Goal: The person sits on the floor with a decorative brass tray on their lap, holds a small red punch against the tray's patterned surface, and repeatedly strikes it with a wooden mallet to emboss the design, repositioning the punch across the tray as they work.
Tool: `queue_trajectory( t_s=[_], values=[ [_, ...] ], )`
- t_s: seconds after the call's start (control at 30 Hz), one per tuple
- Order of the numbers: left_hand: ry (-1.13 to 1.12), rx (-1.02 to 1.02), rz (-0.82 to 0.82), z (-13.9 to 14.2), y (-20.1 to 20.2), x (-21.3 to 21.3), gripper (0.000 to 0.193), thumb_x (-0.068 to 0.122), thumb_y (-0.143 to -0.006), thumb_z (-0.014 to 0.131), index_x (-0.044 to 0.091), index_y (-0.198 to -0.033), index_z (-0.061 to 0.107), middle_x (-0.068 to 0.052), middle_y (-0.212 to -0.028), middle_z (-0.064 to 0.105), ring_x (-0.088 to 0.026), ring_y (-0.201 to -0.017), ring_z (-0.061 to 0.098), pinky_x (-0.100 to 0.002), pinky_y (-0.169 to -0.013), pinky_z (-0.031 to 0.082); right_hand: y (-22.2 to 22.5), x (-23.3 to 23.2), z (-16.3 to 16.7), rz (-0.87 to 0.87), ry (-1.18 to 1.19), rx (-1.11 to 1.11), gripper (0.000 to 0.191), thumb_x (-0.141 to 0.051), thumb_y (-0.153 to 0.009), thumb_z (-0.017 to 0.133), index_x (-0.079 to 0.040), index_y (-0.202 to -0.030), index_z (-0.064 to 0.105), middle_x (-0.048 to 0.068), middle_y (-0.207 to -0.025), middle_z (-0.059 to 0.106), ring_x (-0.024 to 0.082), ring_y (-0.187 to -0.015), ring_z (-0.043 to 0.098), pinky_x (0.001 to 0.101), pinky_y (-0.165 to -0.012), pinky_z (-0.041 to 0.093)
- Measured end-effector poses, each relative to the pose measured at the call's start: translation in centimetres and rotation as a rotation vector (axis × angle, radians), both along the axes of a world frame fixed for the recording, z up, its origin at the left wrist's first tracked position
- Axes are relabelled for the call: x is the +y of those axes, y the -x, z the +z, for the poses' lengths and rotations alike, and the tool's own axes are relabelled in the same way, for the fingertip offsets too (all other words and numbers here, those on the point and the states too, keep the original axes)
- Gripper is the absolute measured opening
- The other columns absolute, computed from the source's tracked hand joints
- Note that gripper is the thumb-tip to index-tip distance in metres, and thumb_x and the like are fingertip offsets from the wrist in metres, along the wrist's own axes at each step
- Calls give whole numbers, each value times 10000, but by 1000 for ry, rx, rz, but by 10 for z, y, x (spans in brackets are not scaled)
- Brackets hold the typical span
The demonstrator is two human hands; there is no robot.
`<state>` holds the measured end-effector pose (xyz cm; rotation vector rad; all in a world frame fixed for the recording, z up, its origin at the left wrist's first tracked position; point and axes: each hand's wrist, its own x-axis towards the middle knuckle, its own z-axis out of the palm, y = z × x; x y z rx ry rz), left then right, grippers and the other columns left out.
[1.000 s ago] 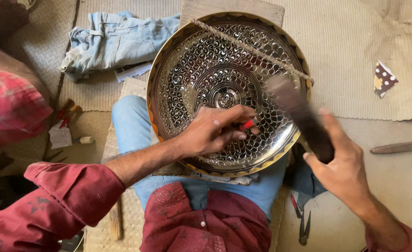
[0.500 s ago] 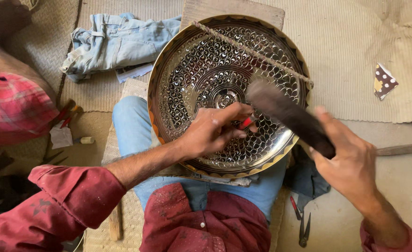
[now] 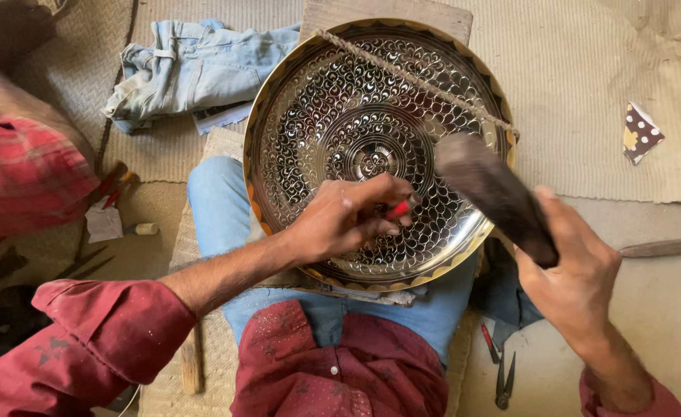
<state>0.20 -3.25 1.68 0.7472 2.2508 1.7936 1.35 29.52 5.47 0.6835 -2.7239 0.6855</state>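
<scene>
**Chasing a patterned brass tray, punch in one hand and mallet in the other**

Resting across the lap and tilted against a wooden board at its far rim: large round engraved metal tray, scale-like pattern ringing a central rosette, a rope stretched across its far right part. Left hand closed around a small red-handled punch, tip set on the tray just near of the rosette. Right hand gripping a dark blurred mallet, head raised above the tray's right side.

Best done, by judgement, with the punch held upright and firmly seated, short even blows landing squarely on its end, the tray kept from rocking on the knees.

Beneath and around: woven floor mat, bare floor at right. Crumpled blue denim cloth far left. Small dotted scrap far right. Pliers on the floor near right; small tools at left, beside another person's red checked sleeve.
</scene>
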Motion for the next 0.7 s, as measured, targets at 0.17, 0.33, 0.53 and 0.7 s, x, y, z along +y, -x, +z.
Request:
queue_trajectory(
  t_s=[0.17, 0.33, 0.53, 0.7],
  values=[
    [-3, 107, 22, -1, 1, 0, 411, 48, -948, 719, 81, -1311, 530, -9, -1096, 792, -146, -969, 794, -279, -786, 658, -12, -4, -2, 16, 632, -240, 771, 47, -954, 772, -129, -1544, 307, 82, -1055, 627, 129, -893, 626, 261, -831, 551],
    [20, 97, 20, -3, 0, 1, 382, 51, -952, 716, 86, -1288, 539, 5, -1096, 796, -134, -976, 802, -270, -775, 658, -5, -19, 14, 23, -410, 7, 1009, 84, -672, 783, -277, -1525, 382, 66, -954, 688, 196, -814, 653, 360, -737, 544],
    [10, 150, 20, 0, 2, 0, 413, 51, -934, 737, 72, -1296, 539, -16, -1116, 786, -161, -1001, 791, -282, -798, 650, -2, -31, 19, 3, -327, -44, 919, 96, -671, 722, -246, -1499, 521, 54, -912, 669, 233, -767, 658, 385, -692, 531],
    [-25, 127, 2, 3, 1, 0, 402, 45, -951, 728, 72, -1308, 543, -12, -1099, 784, -163, -1031, 795, -291, -826, 656, -2, -28, 16, -7, -151, -160, 891, 63, -695, 723, -236, -1498, 481, 31, -907, 669, 214, -768, 655, 366, -675, 530]
  ],
)
